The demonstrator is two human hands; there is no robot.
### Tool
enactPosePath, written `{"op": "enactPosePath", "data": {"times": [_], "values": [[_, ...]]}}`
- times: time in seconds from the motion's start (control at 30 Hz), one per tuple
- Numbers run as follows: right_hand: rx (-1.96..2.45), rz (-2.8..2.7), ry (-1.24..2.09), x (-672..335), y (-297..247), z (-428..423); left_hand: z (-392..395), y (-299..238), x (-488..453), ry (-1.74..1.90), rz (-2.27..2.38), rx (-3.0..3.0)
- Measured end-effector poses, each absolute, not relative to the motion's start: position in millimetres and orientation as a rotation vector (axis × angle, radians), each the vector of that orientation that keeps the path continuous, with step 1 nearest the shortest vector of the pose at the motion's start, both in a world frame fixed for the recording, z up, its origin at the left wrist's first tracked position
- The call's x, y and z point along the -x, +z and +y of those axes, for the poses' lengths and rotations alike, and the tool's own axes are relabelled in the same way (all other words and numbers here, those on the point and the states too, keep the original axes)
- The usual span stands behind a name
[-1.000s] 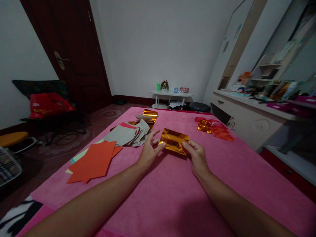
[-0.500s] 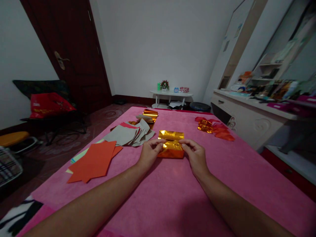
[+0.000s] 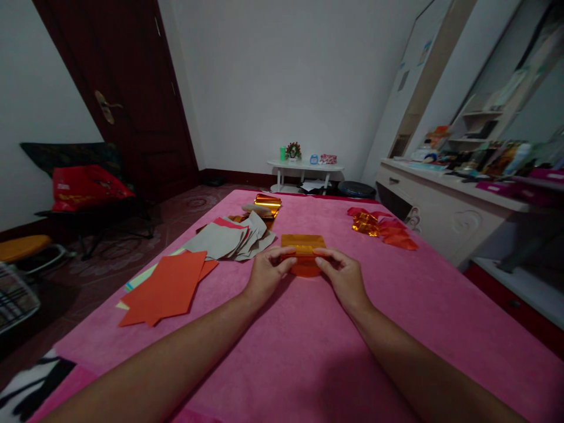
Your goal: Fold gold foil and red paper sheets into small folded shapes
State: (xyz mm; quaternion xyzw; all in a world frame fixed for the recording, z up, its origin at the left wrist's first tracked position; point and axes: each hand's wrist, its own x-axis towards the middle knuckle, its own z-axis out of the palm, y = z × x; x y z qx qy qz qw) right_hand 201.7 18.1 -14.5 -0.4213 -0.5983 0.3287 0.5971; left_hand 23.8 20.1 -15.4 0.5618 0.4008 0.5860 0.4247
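A folded sheet of shiny gold foil paper (image 3: 303, 241) is held between my two hands, low over the pink cloth (image 3: 304, 341). My left hand (image 3: 269, 271) pinches its left edge between thumb and fingers. On the opposite edge, my right hand (image 3: 342, 273) grips in the same way. A crease runs across the sheet, its far part lighter gold and its near part orange-brown. To the left lie a fan of grey paper pieces (image 3: 224, 239) and a stack of orange paper (image 3: 170, 288).
Beyond the grey pieces is a roll of gold foil (image 3: 268, 204). Folded red and orange pieces (image 3: 396, 232) and a crumpled gold foil piece (image 3: 365, 224) rest at the right. A white side table (image 3: 305, 166) stands by the wall, a dresser (image 3: 445, 191) on the right.
Both hands have tilted the gold foil and drawn slightly closer together. My right hand has shifted a little left, and the thumbs now sit lower on the near part.
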Motion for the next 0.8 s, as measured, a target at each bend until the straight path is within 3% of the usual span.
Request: {"op": "enactPosePath", "data": {"times": [0.8], "values": [[0.943, -1.245, 0.795, -201.7, -11.1, 16.2, 20.4, -16.4, -23.1, 1.516, 0.964, -1.459]]}}
